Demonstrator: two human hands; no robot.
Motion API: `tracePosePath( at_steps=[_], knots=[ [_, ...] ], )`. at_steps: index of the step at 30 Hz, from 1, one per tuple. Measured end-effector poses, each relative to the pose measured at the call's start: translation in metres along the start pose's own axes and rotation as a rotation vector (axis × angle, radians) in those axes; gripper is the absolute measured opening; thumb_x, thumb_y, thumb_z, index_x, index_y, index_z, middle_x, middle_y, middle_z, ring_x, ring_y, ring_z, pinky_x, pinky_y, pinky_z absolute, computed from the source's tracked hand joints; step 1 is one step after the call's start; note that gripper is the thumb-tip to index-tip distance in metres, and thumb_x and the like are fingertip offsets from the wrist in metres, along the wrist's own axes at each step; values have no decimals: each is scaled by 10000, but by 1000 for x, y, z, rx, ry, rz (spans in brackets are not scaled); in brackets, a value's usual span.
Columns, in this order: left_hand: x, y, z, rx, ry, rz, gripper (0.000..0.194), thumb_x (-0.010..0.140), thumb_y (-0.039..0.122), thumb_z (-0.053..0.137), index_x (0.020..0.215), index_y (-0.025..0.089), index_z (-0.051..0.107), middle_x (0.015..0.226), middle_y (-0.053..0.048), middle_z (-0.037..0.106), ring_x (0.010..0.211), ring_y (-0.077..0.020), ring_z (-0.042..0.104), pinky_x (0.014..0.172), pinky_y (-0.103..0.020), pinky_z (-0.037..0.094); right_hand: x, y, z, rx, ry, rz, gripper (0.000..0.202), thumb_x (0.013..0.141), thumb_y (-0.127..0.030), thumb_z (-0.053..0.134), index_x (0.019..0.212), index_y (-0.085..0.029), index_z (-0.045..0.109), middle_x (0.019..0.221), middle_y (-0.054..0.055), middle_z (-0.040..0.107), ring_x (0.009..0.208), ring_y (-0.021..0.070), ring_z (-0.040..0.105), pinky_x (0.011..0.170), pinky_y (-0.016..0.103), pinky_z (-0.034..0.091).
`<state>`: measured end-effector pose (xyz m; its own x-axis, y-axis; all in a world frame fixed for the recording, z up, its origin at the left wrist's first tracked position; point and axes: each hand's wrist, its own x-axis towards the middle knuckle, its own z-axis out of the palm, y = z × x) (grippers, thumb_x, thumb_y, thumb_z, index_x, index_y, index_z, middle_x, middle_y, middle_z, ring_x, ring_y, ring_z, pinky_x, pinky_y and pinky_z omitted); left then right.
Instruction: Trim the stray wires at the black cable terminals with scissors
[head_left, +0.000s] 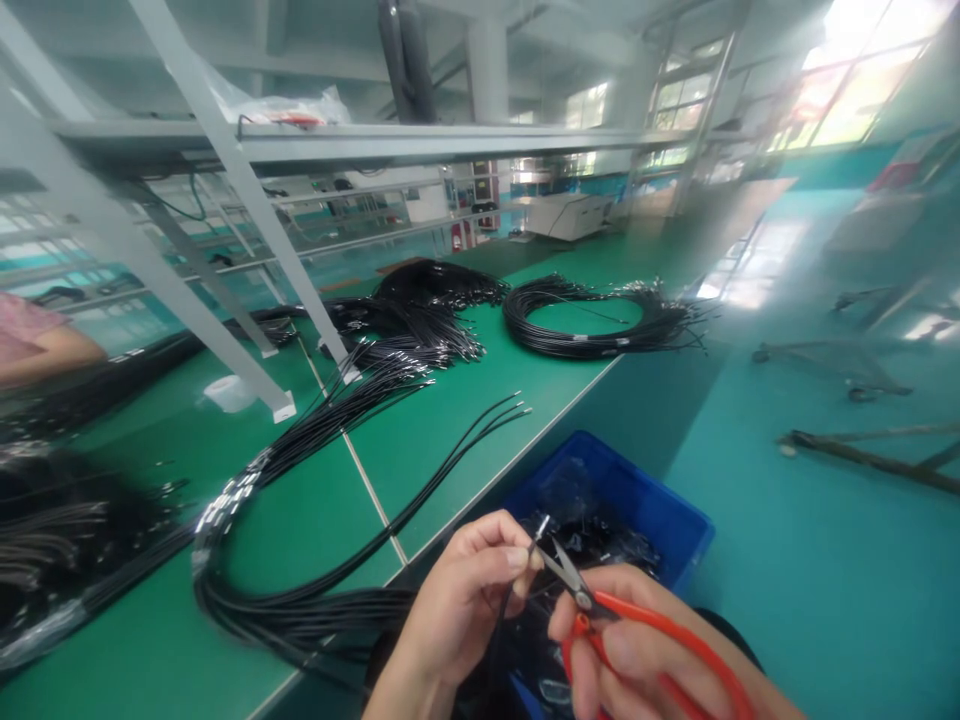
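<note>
The left hand (472, 570) was closed in a pinch, thumb against fingers, on a black cable (532, 546) whose pale, shiny tip stuck up just past the fingertips. Gripping so near the end probably kept the thin cable from bending away from the blades. Just to the right, the right hand (637, 655) was wrapped around the red handles of the scissors (583, 600); their blades stood parted and pointed at the pinch, close to the tip, though whether they touched the cable could not be told. The two hands worked almost together, likely for fine control.

Directly beneath and beyond the grip sat a blue bin (701, 535) with dark bits and clear plastic inside, perhaps placed there so that scraps would drop in. Left of the hands, a thick bundle of cables (247, 600) curved over the green table (555, 385), and a few ends lay apart from it near the table's edge, seemingly within easy reach. Farther off, ahead of the grip, lay a round coil (521, 325), its looped shape presumably keeping the lengths in order. At far left, another person's arm (64, 350) showed, blurred.
</note>
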<state>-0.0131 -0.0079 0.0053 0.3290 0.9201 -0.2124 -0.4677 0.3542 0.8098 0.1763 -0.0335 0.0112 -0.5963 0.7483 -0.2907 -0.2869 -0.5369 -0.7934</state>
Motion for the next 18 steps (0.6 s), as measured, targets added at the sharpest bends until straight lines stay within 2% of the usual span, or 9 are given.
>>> tracePosePath(
  at_steps=[5, 8, 11, 15, 18],
  knots=[
    [0, -1, 1, 14, 9, 6, 74, 718, 150, 611, 663, 124, 569, 506, 20, 484, 464, -68, 350, 474, -202, 244, 4, 0, 3, 26, -4, 50, 250, 718, -349, 668, 909, -187, 663, 719, 99, 701, 583, 196, 592, 592, 324, 452],
    [0, -1, 2, 18, 10, -13, 69, 701, 155, 622, 668, 124, 570, 526, 10, 505, 478, -75, 382, 486, -204, 258, 2, 0, 4, 11, 35, -2, 279, 745, -385, 627, 922, -170, 649, 711, 91, 683, 545, 158, 545, 550, 280, 428],
    [1, 0, 2, 25, 15, -20, 82, 685, 171, 634, 666, 126, 568, 524, 5, 510, 482, -83, 399, 489, -206, 262, 4, 1, 3, -43, 63, -29, 306, 720, -350, 648, 941, -139, 629, 674, 61, 657, 509, 109, 490, 488, 215, 371],
    [1, -1, 1, 34, 14, -1, 88, 696, 167, 634, 667, 126, 561, 525, 13, 499, 481, -76, 372, 486, -204, 249, 15, -2, -4, -126, -48, 135, 330, 690, -300, 639, 969, -135, 572, 598, 11, 640, 368, 42, 378, 354, 158, 224],
    [1, -2, -1, 55, 20, 5, 92, 715, 164, 626, 671, 124, 556, 541, 11, 503, 495, -75, 367, 498, -204, 253, 21, -6, -5, -317, -20, 196, 220, 699, -246, 609, 890, -150, 559, 555, -17, 619, 321, 26, 346, 346, 152, 233]
  ],
)
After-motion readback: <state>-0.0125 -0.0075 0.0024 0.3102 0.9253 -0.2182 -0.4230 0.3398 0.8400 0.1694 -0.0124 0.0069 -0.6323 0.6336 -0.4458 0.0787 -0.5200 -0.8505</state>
